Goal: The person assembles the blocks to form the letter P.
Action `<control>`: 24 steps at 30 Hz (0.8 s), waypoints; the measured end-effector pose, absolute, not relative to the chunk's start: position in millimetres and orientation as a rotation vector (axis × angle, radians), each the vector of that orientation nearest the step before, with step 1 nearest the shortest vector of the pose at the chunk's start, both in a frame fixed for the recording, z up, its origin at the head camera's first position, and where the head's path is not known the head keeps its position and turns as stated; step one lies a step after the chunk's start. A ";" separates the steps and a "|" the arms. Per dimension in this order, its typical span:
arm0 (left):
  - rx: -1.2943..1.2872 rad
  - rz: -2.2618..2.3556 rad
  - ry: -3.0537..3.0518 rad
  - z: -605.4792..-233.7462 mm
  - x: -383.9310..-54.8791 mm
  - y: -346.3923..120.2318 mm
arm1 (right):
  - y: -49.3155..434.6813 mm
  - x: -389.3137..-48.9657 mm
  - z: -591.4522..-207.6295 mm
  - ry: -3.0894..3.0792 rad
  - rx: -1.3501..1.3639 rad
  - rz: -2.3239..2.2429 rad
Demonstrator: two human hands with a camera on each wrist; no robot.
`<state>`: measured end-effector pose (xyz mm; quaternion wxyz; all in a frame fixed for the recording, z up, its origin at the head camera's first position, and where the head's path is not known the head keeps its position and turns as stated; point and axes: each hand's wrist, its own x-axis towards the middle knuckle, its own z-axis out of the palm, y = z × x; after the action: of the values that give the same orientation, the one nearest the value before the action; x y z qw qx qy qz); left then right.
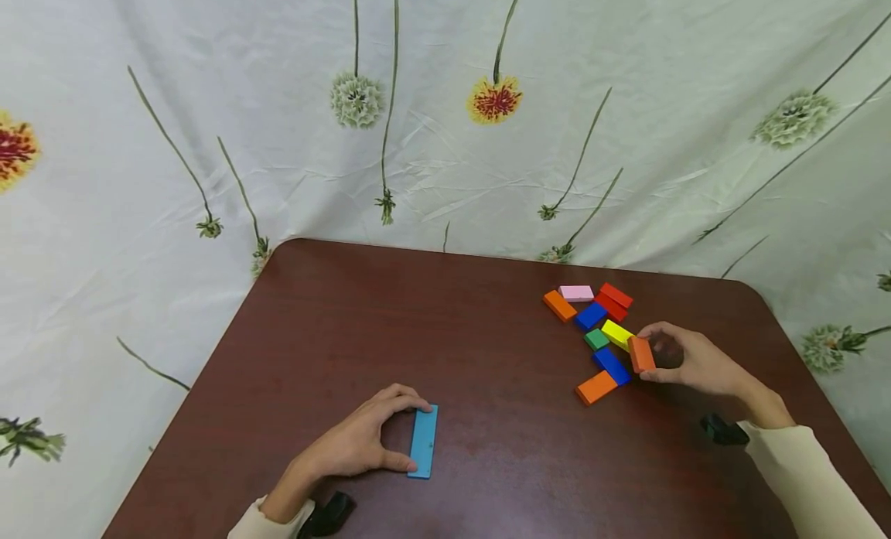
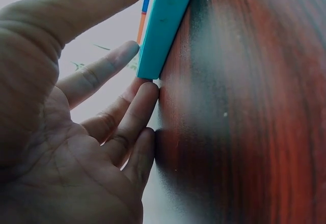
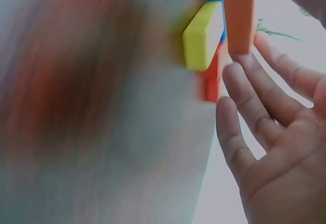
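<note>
At the near left of the table, my left hand [image 1: 355, 442] spans a long light-blue block [image 1: 423, 445], thumb at its near end and fingers at its far end. The left wrist view shows this block [image 2: 165, 25] lying close along the tabletop. Off to the right, my right hand [image 1: 699, 361] pinches an orange block [image 1: 641, 354] by its ends between thumb and fingers. That orange block [image 3: 239, 18] overlaps the pile in the right wrist view. Just left of it lie a yellow block [image 1: 616, 333] and a dark-blue block [image 1: 612, 366].
A second orange block [image 1: 596, 387] touches the dark-blue one. Around them lie a green block [image 1: 595, 339], a pink block [image 1: 576, 294], red blocks [image 1: 612, 301] and others. The brown table [image 1: 390, 322] meets a flowered cloth [image 1: 445, 137] at the back.
</note>
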<state>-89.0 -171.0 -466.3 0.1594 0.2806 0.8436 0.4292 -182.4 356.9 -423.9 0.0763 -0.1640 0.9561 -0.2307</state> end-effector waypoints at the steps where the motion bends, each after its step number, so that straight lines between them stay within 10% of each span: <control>1: 0.801 1.232 2.406 -466.6 -89.0 -171.1 | 354.2 -182.3 -422.9 2.890 -0.490 -0.698; 24: 0.801 1.253 2.395 -470.1 -93.2 -172.1 | 245.3 -183.8 -422.0 2.917 -0.531 -0.968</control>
<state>-93.2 -172.1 -470.1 0.1607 0.2804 0.8386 0.4386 -183.8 245.3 -422.0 0.0111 -0.1702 0.9352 -0.3102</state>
